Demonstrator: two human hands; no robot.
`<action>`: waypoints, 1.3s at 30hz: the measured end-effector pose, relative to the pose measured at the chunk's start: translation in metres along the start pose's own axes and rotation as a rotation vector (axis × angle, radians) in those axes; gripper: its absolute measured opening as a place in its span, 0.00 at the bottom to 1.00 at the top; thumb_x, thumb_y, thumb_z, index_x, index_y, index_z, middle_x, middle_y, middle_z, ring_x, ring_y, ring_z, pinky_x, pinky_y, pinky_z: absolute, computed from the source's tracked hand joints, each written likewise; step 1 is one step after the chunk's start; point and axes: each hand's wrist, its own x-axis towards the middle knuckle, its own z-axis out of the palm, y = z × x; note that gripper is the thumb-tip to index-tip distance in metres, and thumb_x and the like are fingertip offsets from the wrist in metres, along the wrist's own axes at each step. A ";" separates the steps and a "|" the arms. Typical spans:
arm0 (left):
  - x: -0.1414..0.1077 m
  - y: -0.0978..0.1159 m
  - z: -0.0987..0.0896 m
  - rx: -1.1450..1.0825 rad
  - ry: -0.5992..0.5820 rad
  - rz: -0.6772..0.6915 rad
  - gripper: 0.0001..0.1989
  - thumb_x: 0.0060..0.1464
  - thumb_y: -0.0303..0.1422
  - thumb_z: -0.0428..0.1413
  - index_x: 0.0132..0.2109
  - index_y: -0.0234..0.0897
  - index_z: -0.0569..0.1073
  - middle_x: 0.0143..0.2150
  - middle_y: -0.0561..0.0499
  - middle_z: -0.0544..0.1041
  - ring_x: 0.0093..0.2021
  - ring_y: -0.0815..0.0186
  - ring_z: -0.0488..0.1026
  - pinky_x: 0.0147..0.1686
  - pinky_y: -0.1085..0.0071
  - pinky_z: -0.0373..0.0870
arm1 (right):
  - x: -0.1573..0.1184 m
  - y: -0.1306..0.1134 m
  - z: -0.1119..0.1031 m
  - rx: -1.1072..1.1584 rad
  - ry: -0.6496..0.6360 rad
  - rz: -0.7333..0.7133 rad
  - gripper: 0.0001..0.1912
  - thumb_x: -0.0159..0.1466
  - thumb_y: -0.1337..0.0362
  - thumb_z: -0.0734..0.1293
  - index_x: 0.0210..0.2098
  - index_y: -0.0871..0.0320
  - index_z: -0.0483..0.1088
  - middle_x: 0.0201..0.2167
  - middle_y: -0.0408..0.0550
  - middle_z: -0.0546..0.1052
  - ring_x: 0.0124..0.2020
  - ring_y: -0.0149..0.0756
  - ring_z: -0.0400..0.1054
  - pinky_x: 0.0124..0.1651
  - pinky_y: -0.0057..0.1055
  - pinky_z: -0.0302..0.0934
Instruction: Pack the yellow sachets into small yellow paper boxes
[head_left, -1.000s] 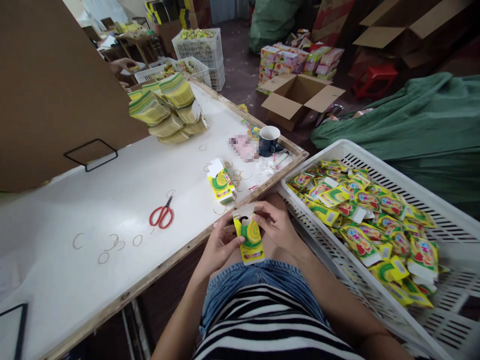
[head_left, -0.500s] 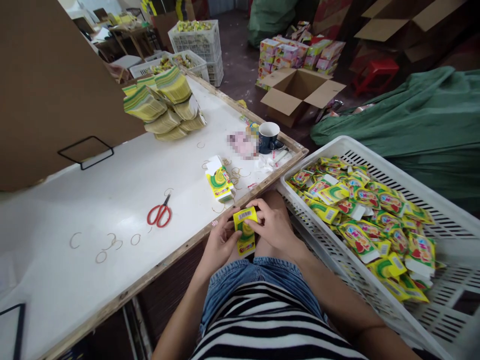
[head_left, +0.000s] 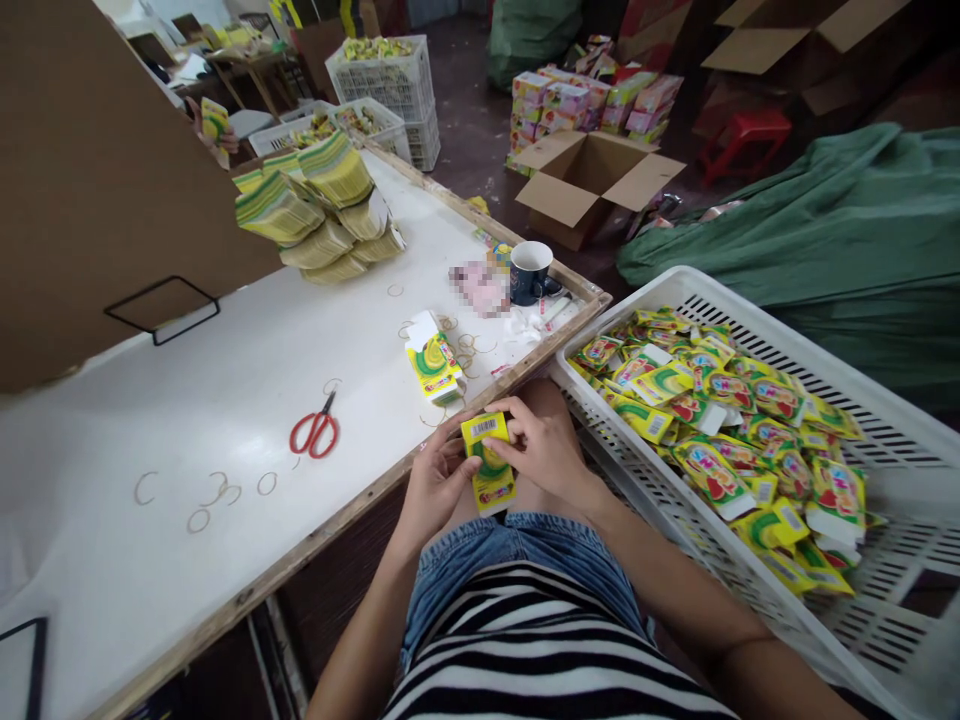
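Above my lap, in front of the table edge, I hold a small yellow and green printed carton [head_left: 491, 485] with a barcode at its upper end. My left hand [head_left: 437, 478] grips its left side, thumb on the front. From the right, my right hand [head_left: 546, 450] closes on the upper part, thumb across the front. What lies behind the carton is hidden. A short stack of similar flat cartons [head_left: 433, 368] lies on the table just beyond my hands, among loose rubber bands [head_left: 466, 343].
Red-handled scissors [head_left: 315, 432] lie on the white table [head_left: 255, 400]. A mug [head_left: 531, 272] stands near its corner, and bundled cartons [head_left: 322, 205] are piled farther back. At my right is a white crate [head_left: 892, 500] of yellow packs [head_left: 716, 470]. Another person's hand [head_left: 217, 135] shows behind the brown board [head_left: 112, 190].
The carton stays between my hands, tilted slightly differently; my right thumb has shifted a little. Another person's hand with yellow cartons has appeared beside the brown board. The view has shifted slightly.
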 end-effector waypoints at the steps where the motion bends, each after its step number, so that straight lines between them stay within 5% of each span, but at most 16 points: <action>1: 0.001 0.000 0.001 -0.009 -0.012 -0.001 0.28 0.52 0.34 0.66 0.59 0.39 0.69 0.47 0.43 0.81 0.47 0.56 0.79 0.46 0.63 0.76 | -0.001 0.004 0.000 0.064 0.028 -0.041 0.16 0.66 0.59 0.66 0.52 0.55 0.70 0.31 0.43 0.78 0.28 0.34 0.70 0.30 0.28 0.60; 4: 0.004 -0.003 0.013 -0.012 -0.043 0.001 0.26 0.51 0.34 0.66 0.57 0.39 0.70 0.44 0.45 0.82 0.42 0.57 0.80 0.41 0.65 0.76 | -0.006 0.011 0.001 0.289 0.117 -0.088 0.13 0.68 0.55 0.65 0.47 0.55 0.73 0.42 0.48 0.79 0.36 0.35 0.73 0.38 0.31 0.67; 7: 0.011 -0.007 0.031 0.019 -0.086 0.040 0.25 0.54 0.35 0.64 0.57 0.40 0.70 0.44 0.44 0.81 0.43 0.56 0.79 0.42 0.64 0.75 | -0.015 0.011 -0.010 0.389 0.236 -0.083 0.11 0.67 0.56 0.66 0.42 0.56 0.73 0.39 0.48 0.79 0.38 0.38 0.74 0.40 0.34 0.70; 9: 0.022 -0.004 0.035 0.100 -0.060 0.141 0.23 0.56 0.36 0.62 0.58 0.42 0.70 0.49 0.43 0.80 0.50 0.54 0.77 0.50 0.59 0.73 | -0.023 0.011 -0.029 0.264 0.417 -0.126 0.08 0.66 0.58 0.67 0.38 0.56 0.74 0.37 0.49 0.78 0.39 0.40 0.74 0.42 0.37 0.69; 12: 0.046 0.007 0.014 0.370 0.282 0.371 0.24 0.53 0.35 0.64 0.57 0.42 0.71 0.58 0.42 0.74 0.63 0.52 0.66 0.63 0.54 0.60 | -0.033 0.015 -0.066 -0.165 0.884 -0.158 0.08 0.64 0.58 0.70 0.37 0.56 0.75 0.40 0.54 0.76 0.45 0.46 0.71 0.50 0.47 0.66; 14: 0.064 0.013 -0.011 0.561 0.606 0.367 0.29 0.50 0.36 0.65 0.58 0.38 0.69 0.55 0.40 0.73 0.59 0.50 0.67 0.60 0.52 0.61 | -0.037 0.020 -0.082 -0.357 1.004 -0.114 0.13 0.62 0.56 0.72 0.42 0.57 0.76 0.46 0.58 0.74 0.51 0.52 0.68 0.56 0.53 0.61; 15: 0.073 0.014 -0.024 0.635 0.679 0.284 0.32 0.48 0.37 0.66 0.59 0.35 0.67 0.50 0.40 0.75 0.53 0.50 0.70 0.56 0.53 0.64 | -0.037 0.023 -0.084 -0.384 0.996 -0.102 0.14 0.63 0.55 0.71 0.43 0.57 0.76 0.46 0.58 0.74 0.52 0.52 0.67 0.56 0.54 0.60; 19: 0.092 0.006 -0.056 0.641 0.602 0.045 0.32 0.45 0.33 0.66 0.57 0.32 0.66 0.31 0.53 0.73 0.31 0.61 0.72 0.38 0.63 0.68 | -0.029 0.025 -0.059 -0.203 0.782 -0.112 0.10 0.66 0.57 0.67 0.41 0.56 0.75 0.41 0.54 0.76 0.45 0.46 0.70 0.46 0.44 0.66; 24: 0.089 0.000 -0.062 0.562 0.572 0.083 0.20 0.47 0.29 0.60 0.49 0.31 0.70 0.25 0.55 0.73 0.28 0.64 0.73 0.32 0.69 0.69 | -0.013 0.011 -0.016 0.036 0.633 -0.067 0.09 0.67 0.60 0.66 0.42 0.56 0.74 0.39 0.51 0.77 0.38 0.40 0.70 0.42 0.37 0.67; 30: 0.077 0.011 -0.070 0.534 0.660 0.145 0.12 0.47 0.31 0.59 0.41 0.33 0.76 0.25 0.53 0.74 0.27 0.65 0.72 0.32 0.69 0.69 | -0.001 0.005 0.004 0.083 0.518 -0.121 0.08 0.67 0.61 0.65 0.41 0.55 0.75 0.40 0.50 0.78 0.41 0.41 0.71 0.45 0.38 0.67; 34: 0.063 0.017 -0.060 0.466 0.631 0.176 0.15 0.49 0.35 0.59 0.43 0.31 0.76 0.28 0.51 0.75 0.30 0.65 0.74 0.35 0.67 0.72 | 0.004 -0.012 0.008 0.050 0.522 -0.208 0.08 0.69 0.64 0.63 0.42 0.55 0.74 0.40 0.51 0.78 0.44 0.42 0.72 0.47 0.39 0.67; 39: 0.027 0.024 -0.024 0.356 0.421 0.298 0.14 0.51 0.39 0.62 0.41 0.34 0.78 0.28 0.53 0.73 0.30 0.68 0.70 0.35 0.71 0.69 | 0.012 -0.044 0.008 -0.074 0.399 -0.366 0.21 0.68 0.65 0.64 0.60 0.54 0.65 0.59 0.55 0.72 0.59 0.47 0.65 0.60 0.47 0.61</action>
